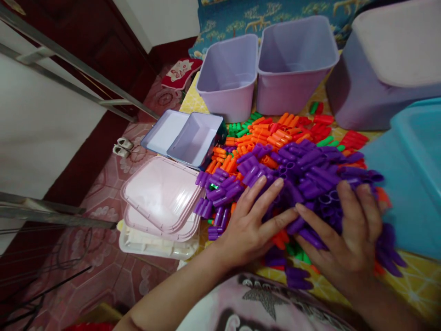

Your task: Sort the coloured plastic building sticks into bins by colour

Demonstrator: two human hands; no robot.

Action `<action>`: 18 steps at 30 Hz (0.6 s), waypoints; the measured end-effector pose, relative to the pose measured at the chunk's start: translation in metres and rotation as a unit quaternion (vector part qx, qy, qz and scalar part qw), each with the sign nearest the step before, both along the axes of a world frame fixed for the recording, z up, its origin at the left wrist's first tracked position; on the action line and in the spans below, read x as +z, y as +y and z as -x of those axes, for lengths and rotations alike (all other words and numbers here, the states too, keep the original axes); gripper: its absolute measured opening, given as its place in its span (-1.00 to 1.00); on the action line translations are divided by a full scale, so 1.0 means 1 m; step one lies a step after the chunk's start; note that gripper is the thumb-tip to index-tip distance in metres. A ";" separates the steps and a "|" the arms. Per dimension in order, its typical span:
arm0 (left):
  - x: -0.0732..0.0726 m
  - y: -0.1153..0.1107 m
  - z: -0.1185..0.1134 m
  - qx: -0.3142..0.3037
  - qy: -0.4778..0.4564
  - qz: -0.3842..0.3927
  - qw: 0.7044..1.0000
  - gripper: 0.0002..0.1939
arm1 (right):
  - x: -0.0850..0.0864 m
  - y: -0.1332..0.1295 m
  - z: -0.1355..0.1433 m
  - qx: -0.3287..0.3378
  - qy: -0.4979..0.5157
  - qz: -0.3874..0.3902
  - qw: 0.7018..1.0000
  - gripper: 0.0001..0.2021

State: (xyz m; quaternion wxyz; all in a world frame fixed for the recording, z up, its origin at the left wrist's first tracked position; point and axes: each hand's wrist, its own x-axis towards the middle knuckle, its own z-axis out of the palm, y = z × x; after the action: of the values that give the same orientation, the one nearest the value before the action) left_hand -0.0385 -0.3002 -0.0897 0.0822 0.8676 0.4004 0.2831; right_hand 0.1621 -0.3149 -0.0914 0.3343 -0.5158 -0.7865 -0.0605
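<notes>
A heap of small plastic caps covers the table, with purple caps (317, 170) on top and orange caps (275, 135), red caps (354, 139) and green caps (237, 128) around and under them. My left hand (253, 220) lies on the near left part of the purple ones, fingers spread. On the near right part rests my right hand (347, 239), its fingers apart and slightly bent over the caps. The fingertips of both hands come close together in the middle. Neither hand visibly grips a cap.
Two lilac bins (227, 99) (292, 92) stand behind the heap. A larger lidded lilac bin (358, 101) is at the back right, a turquoise container (406, 184) at the right. An open tin box (196, 138) and stacked pink lids (161, 193) lie left. Metal rails cross the far left.
</notes>
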 end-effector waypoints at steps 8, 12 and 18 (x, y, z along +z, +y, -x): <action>0.047 0.071 -0.004 -0.046 0.032 0.064 0.996 -0.59 | 0.038 0.056 -0.001 -0.018 -0.037 0.087 0.995 -0.58; 0.072 0.092 0.012 -0.031 0.037 0.049 0.998 -0.61 | 0.049 0.076 -0.002 -0.049 -0.020 0.106 0.993 -0.44; 0.084 0.050 0.045 0.030 -0.026 0.018 0.999 -0.69 | 0.058 0.053 -0.008 -0.064 0.057 0.052 0.995 -0.30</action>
State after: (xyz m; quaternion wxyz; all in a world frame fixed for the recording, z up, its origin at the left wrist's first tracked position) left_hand -0.0836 -0.2505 -0.0061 0.0997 0.8461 0.4288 0.3006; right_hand 0.1703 -0.2619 -0.0332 0.3466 -0.5846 -0.7335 -0.0113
